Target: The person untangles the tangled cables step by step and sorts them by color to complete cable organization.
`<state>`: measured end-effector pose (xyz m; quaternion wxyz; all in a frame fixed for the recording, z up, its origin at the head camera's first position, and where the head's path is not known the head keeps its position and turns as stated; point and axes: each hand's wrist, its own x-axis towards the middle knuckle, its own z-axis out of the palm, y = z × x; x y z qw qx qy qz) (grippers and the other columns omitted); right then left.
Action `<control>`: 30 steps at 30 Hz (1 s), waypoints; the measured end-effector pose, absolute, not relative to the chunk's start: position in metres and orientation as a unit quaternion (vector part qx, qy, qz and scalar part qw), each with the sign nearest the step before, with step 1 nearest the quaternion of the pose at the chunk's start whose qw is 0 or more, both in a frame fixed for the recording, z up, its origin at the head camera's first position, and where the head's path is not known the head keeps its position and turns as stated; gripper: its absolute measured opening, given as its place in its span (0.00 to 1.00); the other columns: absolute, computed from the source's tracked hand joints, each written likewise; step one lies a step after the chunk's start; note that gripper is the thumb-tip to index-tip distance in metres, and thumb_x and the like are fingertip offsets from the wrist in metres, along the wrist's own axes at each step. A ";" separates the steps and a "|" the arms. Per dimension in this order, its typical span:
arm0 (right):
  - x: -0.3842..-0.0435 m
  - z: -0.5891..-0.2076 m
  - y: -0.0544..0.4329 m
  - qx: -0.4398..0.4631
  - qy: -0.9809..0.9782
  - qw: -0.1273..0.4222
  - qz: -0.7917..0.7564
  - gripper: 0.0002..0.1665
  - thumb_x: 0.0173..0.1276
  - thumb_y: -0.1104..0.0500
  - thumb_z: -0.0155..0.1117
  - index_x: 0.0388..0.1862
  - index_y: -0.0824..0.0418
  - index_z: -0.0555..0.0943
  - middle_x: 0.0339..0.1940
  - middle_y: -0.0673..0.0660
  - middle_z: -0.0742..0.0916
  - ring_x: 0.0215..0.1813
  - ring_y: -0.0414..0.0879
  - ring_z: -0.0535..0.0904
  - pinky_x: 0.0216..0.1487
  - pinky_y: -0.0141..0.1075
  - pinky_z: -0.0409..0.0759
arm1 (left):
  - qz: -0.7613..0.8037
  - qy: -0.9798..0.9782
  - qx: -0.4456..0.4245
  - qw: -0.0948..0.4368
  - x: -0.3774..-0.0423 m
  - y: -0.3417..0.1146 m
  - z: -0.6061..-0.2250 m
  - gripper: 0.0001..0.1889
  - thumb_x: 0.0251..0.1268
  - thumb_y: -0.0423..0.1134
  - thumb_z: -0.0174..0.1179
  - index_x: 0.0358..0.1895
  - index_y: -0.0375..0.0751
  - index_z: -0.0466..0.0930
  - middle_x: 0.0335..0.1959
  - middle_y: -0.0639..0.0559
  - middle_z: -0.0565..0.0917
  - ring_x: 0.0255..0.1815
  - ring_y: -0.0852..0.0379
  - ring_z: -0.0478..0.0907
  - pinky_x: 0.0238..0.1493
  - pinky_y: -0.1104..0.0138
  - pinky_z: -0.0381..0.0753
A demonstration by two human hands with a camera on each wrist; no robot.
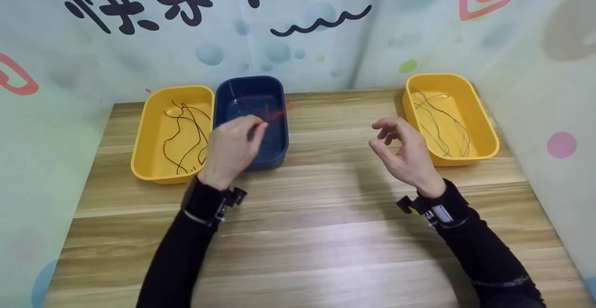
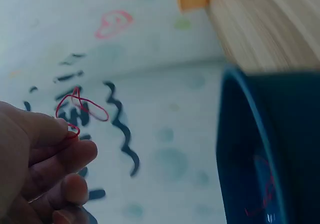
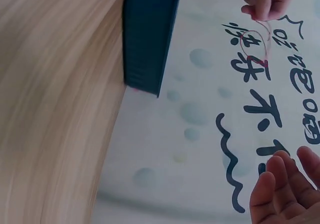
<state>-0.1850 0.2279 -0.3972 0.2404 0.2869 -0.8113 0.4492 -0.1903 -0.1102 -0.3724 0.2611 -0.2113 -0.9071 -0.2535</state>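
My left hand (image 1: 231, 147) pinches a thin red string (image 2: 92, 103) between thumb and forefinger, above the dark blue bin (image 1: 267, 164). The string's loops stick out past the fingertips and look blurred in the head view. Inside the blue bin, more red string (image 2: 268, 191) shows in the left wrist view. Held over the table left of the right-hand yellow bin (image 1: 458, 161), my right hand (image 1: 406, 153) has loosely bent fingers, thumb and forefinger apart, with nothing between them.
A second yellow bin (image 1: 151, 136), holding several dark strings (image 1: 179, 133), stands against the blue bin's left side. Grey strings (image 1: 437, 112) lie in the right-hand yellow bin. Behind the wood-grain table (image 1: 316, 233) hangs a printed backdrop (image 1: 316, 66).
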 end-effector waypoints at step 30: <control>-0.146 -0.439 0.282 0.326 -0.905 0.184 0.202 0.23 0.54 0.56 0.75 0.44 0.65 0.77 0.37 0.60 0.82 0.37 0.52 0.78 0.38 0.41 0.79 | 0.010 -0.995 -0.095 -0.027 -0.250 -0.134 -0.412 0.14 0.68 0.30 0.47 0.41 0.34 0.85 0.41 0.34 0.85 0.40 0.37 0.83 0.35 0.44 0.82</control>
